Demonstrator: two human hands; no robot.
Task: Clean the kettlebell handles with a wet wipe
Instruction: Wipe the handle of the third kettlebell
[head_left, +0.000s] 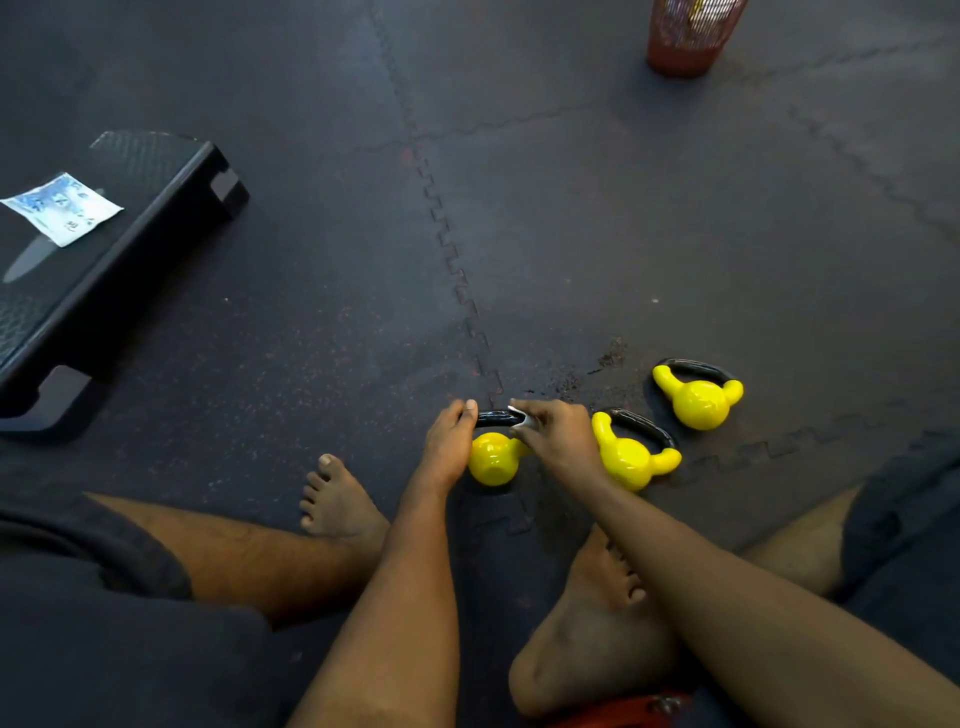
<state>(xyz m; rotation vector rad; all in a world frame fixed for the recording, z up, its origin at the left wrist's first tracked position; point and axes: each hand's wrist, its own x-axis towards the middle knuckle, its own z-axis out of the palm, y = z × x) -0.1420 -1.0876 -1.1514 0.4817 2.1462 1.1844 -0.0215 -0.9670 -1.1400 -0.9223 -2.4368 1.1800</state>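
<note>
The wet wipe (519, 417) sits on the black handle (493, 417) of the nearest yellow kettlebell (493, 461), which lies on the floor mat (311, 338). The right hand (558, 436) pinches the wipe round the handle, and the left hand (449, 441) curls round the handle's other end. The wiping looks under way; the next move is probably to slide the wipe along the bar.

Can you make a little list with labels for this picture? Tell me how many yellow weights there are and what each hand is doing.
Place: dark puzzle-piece floor mat, with a person sitting on it
Kettlebells: three, yellow with black handles, on the mat
Left hand: grips one end of the handle of the nearest kettlebell
Right hand: pinches a white wipe around that handle
Others: middle kettlebell and far kettlebell, no hand grips them
Also there: packet on a black step platform; red mesh bin
</note>
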